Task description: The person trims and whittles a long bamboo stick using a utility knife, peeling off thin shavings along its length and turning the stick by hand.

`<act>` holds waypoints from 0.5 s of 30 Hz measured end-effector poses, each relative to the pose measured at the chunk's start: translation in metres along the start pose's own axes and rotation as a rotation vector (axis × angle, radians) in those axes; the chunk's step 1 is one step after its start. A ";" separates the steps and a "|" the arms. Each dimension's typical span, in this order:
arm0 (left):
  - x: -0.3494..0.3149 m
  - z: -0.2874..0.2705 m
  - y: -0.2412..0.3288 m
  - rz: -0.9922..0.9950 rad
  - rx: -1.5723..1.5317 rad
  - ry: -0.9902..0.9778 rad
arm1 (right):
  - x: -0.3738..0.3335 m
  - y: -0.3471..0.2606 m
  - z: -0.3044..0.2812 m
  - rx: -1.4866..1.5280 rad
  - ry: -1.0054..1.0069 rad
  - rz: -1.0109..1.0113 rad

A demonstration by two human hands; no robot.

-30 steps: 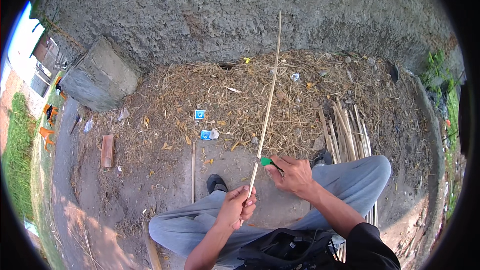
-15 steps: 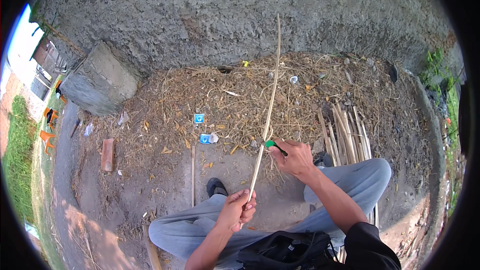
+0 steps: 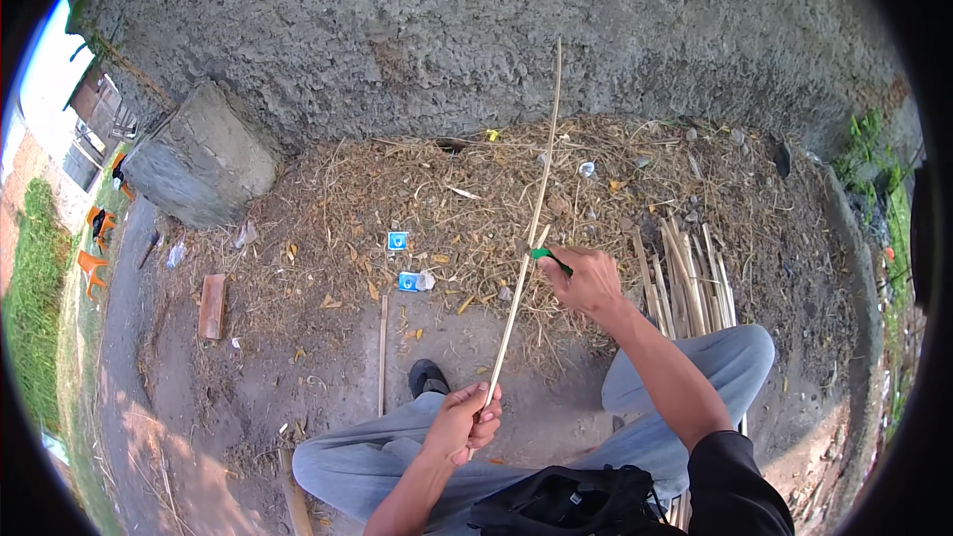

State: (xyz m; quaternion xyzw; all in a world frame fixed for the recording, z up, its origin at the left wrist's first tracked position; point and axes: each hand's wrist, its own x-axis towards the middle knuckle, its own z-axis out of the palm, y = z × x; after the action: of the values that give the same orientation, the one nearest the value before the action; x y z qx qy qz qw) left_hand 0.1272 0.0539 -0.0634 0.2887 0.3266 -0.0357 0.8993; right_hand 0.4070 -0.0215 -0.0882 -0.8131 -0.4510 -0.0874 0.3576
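A long, thin bamboo strip [image 3: 513,316] slants up and away from me, its far end reaching in front of the wall. Its near end is gripped in my left hand [image 3: 465,424], fingers closed around it above my lap. About midway along, my right hand [image 3: 588,281] is closed on a small green-handled knife [image 3: 552,258]. The knife's tip meets the strip, though its blade is barely visible. A pale sliver [image 3: 542,235] stands out from the strip just beyond the knife.
Split bamboo strips [image 3: 692,283] lie bundled beyond my right knee. Shavings and dry leaves [image 3: 397,189] cover the ground up to the rough wall [image 3: 476,30]. Left of me are a brick [image 3: 212,307], a concrete block [image 3: 204,164] and a single stick [image 3: 383,352]. Two blue packets [image 3: 398,240] lie ahead.
The knife has turned slightly, and the sliver beside it stands out longer from the strip. The strip's far end sits slightly lower in view. My left hand keeps its grip.
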 end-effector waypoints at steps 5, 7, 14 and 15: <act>0.003 -0.003 -0.001 -0.005 0.017 0.012 | 0.028 0.026 0.004 -0.027 0.013 -0.006; 0.002 -0.001 0.001 -0.009 0.023 0.022 | 0.039 0.031 0.004 -0.039 -0.035 0.054; 0.003 -0.005 0.002 -0.013 0.038 0.028 | 0.066 0.059 0.014 -0.061 -0.026 0.115; 0.003 -0.004 0.003 -0.011 0.041 0.027 | 0.069 0.065 0.016 -0.067 -0.021 0.141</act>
State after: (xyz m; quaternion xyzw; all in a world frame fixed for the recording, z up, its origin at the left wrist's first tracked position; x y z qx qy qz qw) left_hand 0.1277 0.0591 -0.0662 0.3059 0.3395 -0.0435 0.8884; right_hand 0.4958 0.0134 -0.1003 -0.8550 -0.3933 -0.0687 0.3309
